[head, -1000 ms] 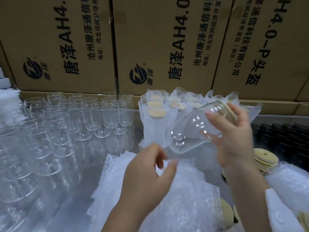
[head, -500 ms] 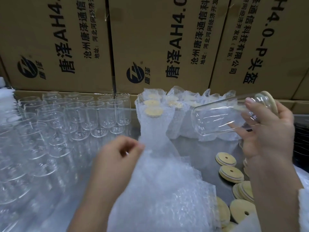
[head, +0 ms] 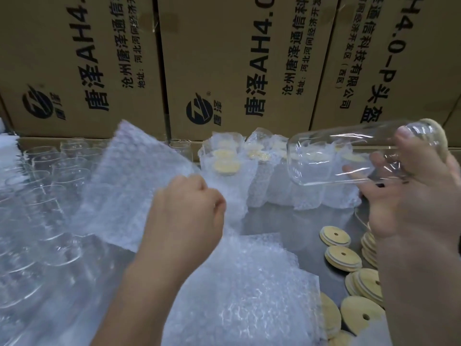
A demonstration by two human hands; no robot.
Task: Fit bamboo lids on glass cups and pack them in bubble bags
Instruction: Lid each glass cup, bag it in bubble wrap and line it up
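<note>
My right hand [head: 409,196] holds a clear glass cup [head: 349,156] on its side, base pointing left, with a bamboo lid [head: 437,134] fitted on its mouth by my fingers. My left hand [head: 189,211] is closed on a bubble bag [head: 129,181], which is lifted up and spreads out to the left above the table. The cup is to the right of the bag and apart from it. A stack of flat bubble bags [head: 239,293] lies under my left forearm.
Rows of empty glass cups [head: 47,171] fill the left side. Bagged, lidded cups [head: 227,168] stand at the back centre. Loose bamboo lids [head: 343,254] lie at the right on the metal table [head: 282,226]. Cardboard boxes [head: 224,58] wall off the back.
My left hand has pulled one bubble bag up off the stack and it now spreads out to the left. My right hand with the lidded cup has stayed at the right.
</note>
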